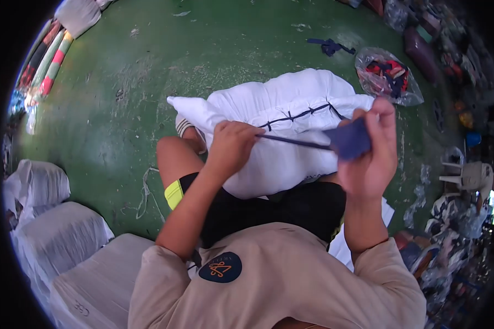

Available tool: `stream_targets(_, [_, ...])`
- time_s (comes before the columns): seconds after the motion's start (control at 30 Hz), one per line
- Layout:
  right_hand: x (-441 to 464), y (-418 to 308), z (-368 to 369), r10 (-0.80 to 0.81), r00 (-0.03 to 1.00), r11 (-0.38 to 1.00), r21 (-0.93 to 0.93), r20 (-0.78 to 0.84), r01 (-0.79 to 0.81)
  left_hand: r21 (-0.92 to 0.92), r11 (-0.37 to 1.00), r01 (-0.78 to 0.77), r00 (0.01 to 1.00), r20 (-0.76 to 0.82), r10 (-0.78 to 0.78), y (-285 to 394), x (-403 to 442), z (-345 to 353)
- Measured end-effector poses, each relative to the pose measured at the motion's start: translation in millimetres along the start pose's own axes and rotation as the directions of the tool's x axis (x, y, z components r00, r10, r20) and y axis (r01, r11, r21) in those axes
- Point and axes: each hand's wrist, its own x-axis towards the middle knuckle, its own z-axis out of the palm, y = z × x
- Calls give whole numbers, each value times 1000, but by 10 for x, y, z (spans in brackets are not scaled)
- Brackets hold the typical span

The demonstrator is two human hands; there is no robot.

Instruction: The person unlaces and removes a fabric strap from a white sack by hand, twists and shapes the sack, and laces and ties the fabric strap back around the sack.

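Note:
A large, stuffed white sack [291, 159] lies across my lap and the floor in front of me. Along its opening runs a row of dark navy knotted ties [291, 117]. Between my hands a navy cloth strip [348, 140] is stretched, thin near the left and wider near the right. My left hand [233, 148] is closed on the strip's thin part, just above the sack. Raised to the right and slightly blurred, my right hand [374, 153] grips the wider part between thumb and fingers.
Loose navy strips [332, 46] lie on the green floor [142, 71]. Beside the sack sits a clear plastic bag [392, 77] of red and navy cloth. White wrapped bundles [66, 230] stand at left, rolled fabrics [55, 63] behind them. A white plastic chair [469, 175] and piled goods line the right.

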Motion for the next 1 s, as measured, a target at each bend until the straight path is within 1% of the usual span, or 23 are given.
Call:
stream_targets(0.03, [132,-40,-195,55,998,989,133,39,-59,-11,1000,8,1000,-12,-8,-60,11,15])
stream_targets(0.1, [518,179,-720,-22,998,999,43,65,19,-116,993,36,999,-18,-38,-159,22,23])
stream_targets(0.13, [629,256,-839,-32,998,939,-345,-55,11,-123,992,33,999,-24,-36,-165,32,31])
stream_targets(0.17, [691,335,-933,-90,983,737,-675,-162,-44,-171,983,71,997,0,-72,-180,47,29])
stream_targets(0.2, [698,475,-1073,-95,983,733,-679,-154,-36,-216,970,111,994,22,-109,-200,65,20])
stream_targets(0.23, [681,635,-1216,-301,954,405,-906,-4,123,-259,953,155,988,48,-148,-225,72,10])
stream_targets(0.27, [648,714,-1291,-424,882,-6,-974,206,225,-301,932,200,980,79,-185,-245,73,4])
stream_targets(0.3, [552,710,-1134,-256,934,115,-952,248,284,-307,930,203,979,81,-187,-251,85,-1])
stream_targets(0.33, [414,721,-878,-87,951,242,-919,298,310,-320,914,249,968,110,-225,-238,115,-10])
stream_targets(0.37, [309,778,-672,77,950,401,-882,302,247,-331,898,290,956,140,-257,-220,167,-18])
stream_targets(0.43, [242,938,-460,246,870,310,-885,428,348,-350,862,368,928,193,-318,-200,248,-16])
stream_targets(0.47, [272,1018,-436,245,871,304,-887,426,348,-356,860,365,929,193,-315,-197,245,-8])
stream_targets(0.6, [608,1480,-453,184,815,32,-832,549,553,-249,938,241,970,93,-224,-219,195,-33])
stream_targets(0.63, [607,1499,-396,187,812,29,-830,552,557,-252,937,242,970,88,-226,-241,188,-22])
stream_targets(0.77, [604,1478,-280,198,730,8,-746,654,666,-66,992,105,993,-45,-108,-278,183,131])
stream_targets(0.8, [611,1477,-273,200,730,-1,-745,653,667,-74,992,102,993,-48,-105,-273,183,146])
stream_targets(0.93, [667,1499,-244,371,767,-176,-771,523,611,-86,992,87,995,-49,-92,-292,142,146])
stream_targets(0.97, [665,1482,-226,368,769,-178,-773,522,610,-85,993,83,995,-48,-87,-285,159,122])
stream_targets(1.0, [660,1463,-206,376,775,-149,-792,508,592,-58,991,121,993,5,-121,-281,171,91])
